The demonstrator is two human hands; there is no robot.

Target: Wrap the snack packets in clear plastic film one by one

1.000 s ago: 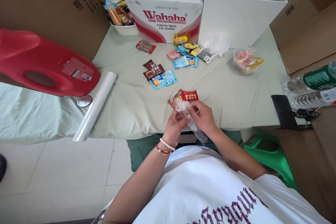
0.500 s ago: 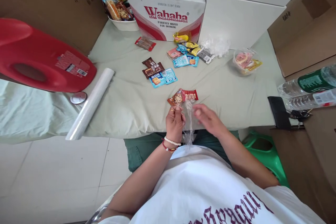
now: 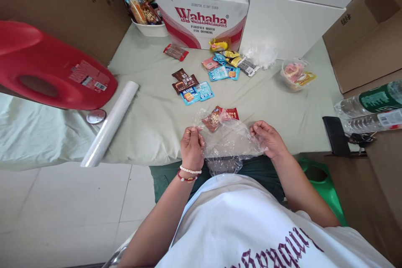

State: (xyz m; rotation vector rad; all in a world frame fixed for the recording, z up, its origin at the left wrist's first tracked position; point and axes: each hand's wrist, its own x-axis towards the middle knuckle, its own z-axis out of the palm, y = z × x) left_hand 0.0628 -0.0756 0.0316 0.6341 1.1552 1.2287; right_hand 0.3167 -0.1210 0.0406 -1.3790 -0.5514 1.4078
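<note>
Both my hands hold a clear plastic bag (image 3: 229, 144) stretched wide above the front edge of the cloth-covered table (image 3: 150, 113). My left hand (image 3: 192, 147) pinches the bag's left edge and my right hand (image 3: 267, 138) pinches its right edge. Just beyond the bag lie a red snack packet (image 3: 228, 113) and a brown cookie packet (image 3: 212, 120), partly seen through the plastic. Further back are brown and blue snack packets (image 3: 192, 88) and a loose pile of several more packets (image 3: 224, 65).
A roll of clear film (image 3: 109, 123) lies at the left beside a red jug (image 3: 53, 71) and a small metal lid (image 3: 96, 116). A Wahaha box (image 3: 201, 12), white boxes, a white bowl of snacks (image 3: 147, 12), a clear tub (image 3: 295, 74) and crumpled plastic stand behind. Bottles (image 3: 372, 106) and a black phone (image 3: 335, 135) lie right.
The bag was bunched between both hands, then hung from my left hand alone; now my right hand has taken its other edge and the hands have pulled apart, spreading it wide.
</note>
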